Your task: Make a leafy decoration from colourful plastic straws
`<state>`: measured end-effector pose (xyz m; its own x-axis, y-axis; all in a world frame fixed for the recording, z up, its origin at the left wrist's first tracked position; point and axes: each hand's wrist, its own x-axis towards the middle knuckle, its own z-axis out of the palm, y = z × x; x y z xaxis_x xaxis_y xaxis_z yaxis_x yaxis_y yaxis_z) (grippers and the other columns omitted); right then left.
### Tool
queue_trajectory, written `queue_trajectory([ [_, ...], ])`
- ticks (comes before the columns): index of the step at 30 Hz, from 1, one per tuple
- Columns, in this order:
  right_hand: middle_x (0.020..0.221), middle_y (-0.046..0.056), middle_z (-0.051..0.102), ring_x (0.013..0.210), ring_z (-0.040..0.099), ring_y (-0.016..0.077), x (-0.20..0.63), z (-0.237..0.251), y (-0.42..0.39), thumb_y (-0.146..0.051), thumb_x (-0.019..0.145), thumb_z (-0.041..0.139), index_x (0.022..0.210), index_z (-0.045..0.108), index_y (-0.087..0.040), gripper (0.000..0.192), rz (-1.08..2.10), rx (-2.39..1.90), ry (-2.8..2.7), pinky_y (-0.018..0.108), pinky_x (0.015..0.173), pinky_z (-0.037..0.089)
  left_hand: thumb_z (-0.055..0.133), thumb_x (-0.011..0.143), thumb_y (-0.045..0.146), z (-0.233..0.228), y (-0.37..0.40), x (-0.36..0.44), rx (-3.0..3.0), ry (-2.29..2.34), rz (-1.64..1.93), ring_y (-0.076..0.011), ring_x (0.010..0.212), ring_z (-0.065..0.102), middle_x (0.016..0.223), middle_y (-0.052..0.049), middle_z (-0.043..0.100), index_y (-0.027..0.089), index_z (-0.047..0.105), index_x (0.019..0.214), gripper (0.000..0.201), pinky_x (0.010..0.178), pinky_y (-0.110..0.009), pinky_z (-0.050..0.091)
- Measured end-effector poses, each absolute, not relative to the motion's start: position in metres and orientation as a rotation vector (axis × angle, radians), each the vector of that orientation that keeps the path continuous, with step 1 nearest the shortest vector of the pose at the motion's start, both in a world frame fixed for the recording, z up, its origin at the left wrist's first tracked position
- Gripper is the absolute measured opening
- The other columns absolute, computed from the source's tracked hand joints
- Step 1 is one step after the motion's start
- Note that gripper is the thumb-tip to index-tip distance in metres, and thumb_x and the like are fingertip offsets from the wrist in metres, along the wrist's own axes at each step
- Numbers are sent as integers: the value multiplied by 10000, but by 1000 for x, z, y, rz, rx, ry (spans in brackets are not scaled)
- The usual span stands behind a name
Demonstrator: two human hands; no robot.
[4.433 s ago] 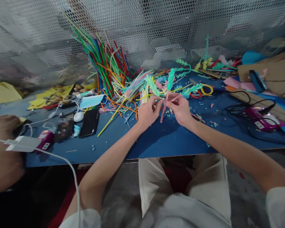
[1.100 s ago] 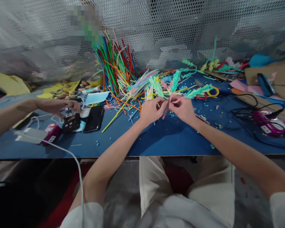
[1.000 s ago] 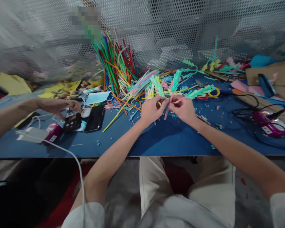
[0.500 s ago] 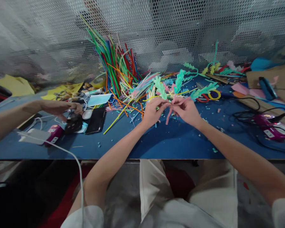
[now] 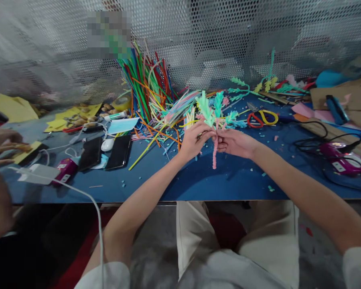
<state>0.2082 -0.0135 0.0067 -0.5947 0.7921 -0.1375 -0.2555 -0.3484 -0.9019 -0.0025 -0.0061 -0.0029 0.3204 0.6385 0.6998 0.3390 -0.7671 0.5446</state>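
Note:
My left hand (image 5: 194, 139) and my right hand (image 5: 234, 142) meet above the blue table (image 5: 198, 180) and together pinch a pipe-cleaner sprig (image 5: 215, 116). It has fuzzy green leaf-like branches on top and a pink stem hanging down below my fingers. The sprig stands nearly upright. A heap of coloured pipe cleaners (image 5: 152, 94) lies just behind my hands, leaning against the perforated metal screen.
Red-and-yellow scissors (image 5: 263, 118) lie right of the sprig. A purple glue gun (image 5: 344, 160) with black cable sits at the far right. Two phones (image 5: 106, 151), a mouse and a face mask lie left. Another person's hand (image 5: 1, 144) is at the left edge.
I have turned the sprig upright, its pink stem now hanging straight down. The other person's hand has drawn back from the phones to the left edge.

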Motion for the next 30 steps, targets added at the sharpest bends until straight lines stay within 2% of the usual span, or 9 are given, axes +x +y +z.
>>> queue_trajectory([
  [6, 746, -18, 562, 633, 437, 87, 212, 12, -13, -496, 728, 1005, 831, 716, -177, 443, 2037, -776, -1172, 257, 573, 371, 665, 1020, 629, -11, 7, -4, 2316, 662, 1553, -203, 893, 712, 921, -91, 760, 201, 764, 830, 478, 810, -337, 573],
  [10, 769, -4, 635, 657, 495, 104, 208, 6, -12, -495, 669, 1039, 857, 737, -190, 468, 1835, -801, -1201, 273, 594, 385, 620, 1040, 650, -10, 9, -5, 2299, 715, 1526, -201, 881, 706, 912, -77, 749, 210, 759, 886, 486, 809, -332, 553],
  [14, 765, -3, 637, 671, 510, 108, 203, -2, -11, -535, 739, 988, 845, 762, -193, 423, 1665, -789, -1245, 290, 616, 394, 564, 1096, 587, -9, 6, -5, 2262, 787, 1517, -204, 861, 681, 891, -70, 734, 220, 750, 941, 440, 802, -344, 533],
  [20, 763, -10, 638, 680, 534, 104, 199, 0, -14, -479, 643, 1049, 791, 729, -175, 466, 1829, -785, -1080, 284, 626, 396, 601, 1092, 541, -7, 4, -2, 2201, 754, 1506, -199, 848, 687, 898, -68, 749, 221, 747, 934, 386, 810, -349, 538],
  [24, 743, -18, 606, 670, 495, 96, 196, 3, -16, -496, 635, 1050, 773, 717, -170, 486, 1809, -773, -1082, 275, 609, 367, 664, 1066, 519, -10, 4, -1, 2151, 740, 1544, -166, 813, 686, 901, -56, 752, 204, 740, 941, 348, 773, -311, 529],
  [30, 725, -29, 557, 645, 407, 91, 189, 0, -19, -572, 691, 999, 856, 768, -173, 490, 1553, -744, -1170, 280, 584, 317, 690, 1033, 563, -13, 3, -1, 2112, 899, 1548, -151, 671, 637, 798, -36, 734, 205, 735, 928, 375, 655, -292, 495],
])
